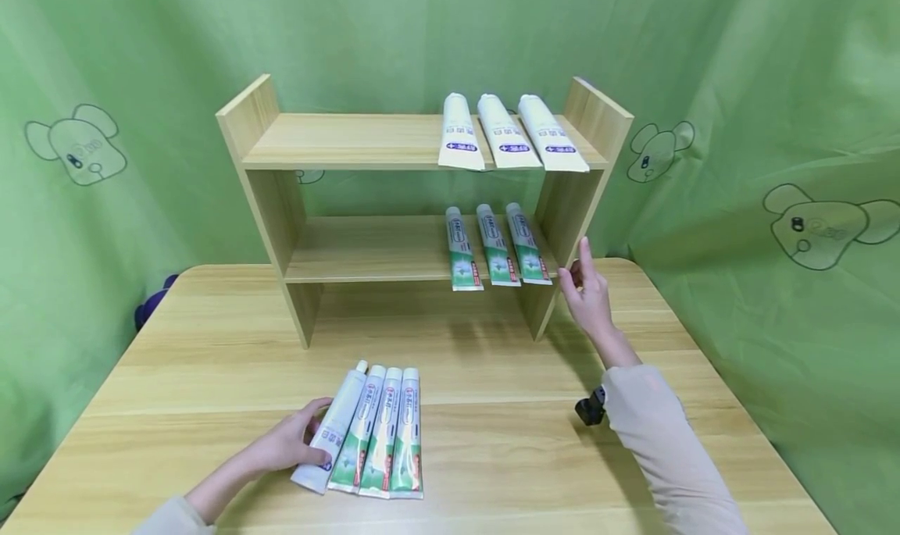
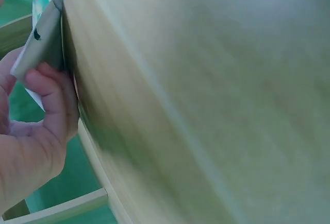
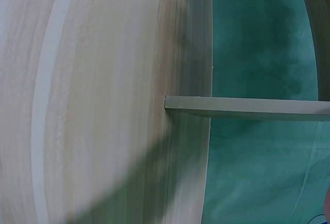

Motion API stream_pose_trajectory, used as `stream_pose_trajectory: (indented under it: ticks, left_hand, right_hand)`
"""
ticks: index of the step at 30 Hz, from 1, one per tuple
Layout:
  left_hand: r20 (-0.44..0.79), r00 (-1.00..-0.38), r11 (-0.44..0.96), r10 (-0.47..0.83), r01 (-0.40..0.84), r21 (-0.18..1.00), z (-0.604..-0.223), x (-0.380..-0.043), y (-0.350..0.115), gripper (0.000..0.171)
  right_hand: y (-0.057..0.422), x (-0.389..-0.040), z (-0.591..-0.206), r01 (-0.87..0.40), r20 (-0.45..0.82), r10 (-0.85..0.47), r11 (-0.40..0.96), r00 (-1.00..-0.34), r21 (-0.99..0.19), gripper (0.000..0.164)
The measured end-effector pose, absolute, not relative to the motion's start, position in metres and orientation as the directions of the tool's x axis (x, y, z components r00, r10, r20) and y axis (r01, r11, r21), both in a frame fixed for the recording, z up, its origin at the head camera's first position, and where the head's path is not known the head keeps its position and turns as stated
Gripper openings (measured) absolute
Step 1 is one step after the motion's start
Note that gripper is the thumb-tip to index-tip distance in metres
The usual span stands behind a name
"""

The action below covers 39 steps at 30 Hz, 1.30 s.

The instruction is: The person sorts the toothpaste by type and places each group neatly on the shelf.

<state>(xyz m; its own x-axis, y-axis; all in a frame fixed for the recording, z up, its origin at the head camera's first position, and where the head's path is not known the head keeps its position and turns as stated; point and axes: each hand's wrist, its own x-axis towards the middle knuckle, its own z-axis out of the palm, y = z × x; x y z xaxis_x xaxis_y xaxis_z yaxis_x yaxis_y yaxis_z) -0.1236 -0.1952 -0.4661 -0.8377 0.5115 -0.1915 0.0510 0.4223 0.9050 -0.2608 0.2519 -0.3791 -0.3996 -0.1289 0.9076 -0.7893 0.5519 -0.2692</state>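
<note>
My left hand [image 1: 284,441] grips a white toothpaste tube [image 1: 344,410] near its flat end, thumb on top. In the left wrist view the curled fingers [image 2: 51,98] hold the tube's flat end [image 2: 44,41] close over the tabletop. Lined up to its right on the table lie three green-and-white toothpaste tubes [image 1: 408,433], caps pointing away. My right hand [image 1: 591,301] is beside the right side panel of a two-tier wooden shelf [image 1: 351,140], index finger pointing up and thumb spread, holding nothing. Only a sliver of that hand enters the right wrist view.
Three white toothpaste tubes [image 1: 502,133] lie on the upper board's right half, flat ends over the front edge. Below them, three green-and-white tubes [image 1: 495,246] lie on the lower board [image 1: 366,246]. Green curtain [image 1: 773,129] surrounds the wooden table [image 1: 492,457].
</note>
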Motion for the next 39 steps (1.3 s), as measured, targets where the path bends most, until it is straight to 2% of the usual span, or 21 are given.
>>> stream_pose_trajectory:
  ticks: [9,19,39]
  left_hand:
    - [-0.270,-0.816,0.372,0.511,-0.073,0.925,-0.460,-0.122,-0.199,0.079]
    - [-0.276,-0.794,0.245,0.541,-0.165,0.955,-0.463,-0.122,-0.204,0.078]
    - [-0.257,-0.823,0.065,0.507,-0.261,0.963,-0.460,-0.124,-0.210,0.076]
  right_hand:
    - [0.253,-0.261,-0.379,-0.788,0.906,-0.129,0.553,-0.402,-0.271,0.095]
    - [0.251,-0.259,-0.379,-0.780,0.909,-0.118,0.565,-0.401,-0.270,0.095]
    - [0.251,-0.260,-0.378,-0.787,0.908,-0.130,0.557,-0.398,-0.265,0.095]
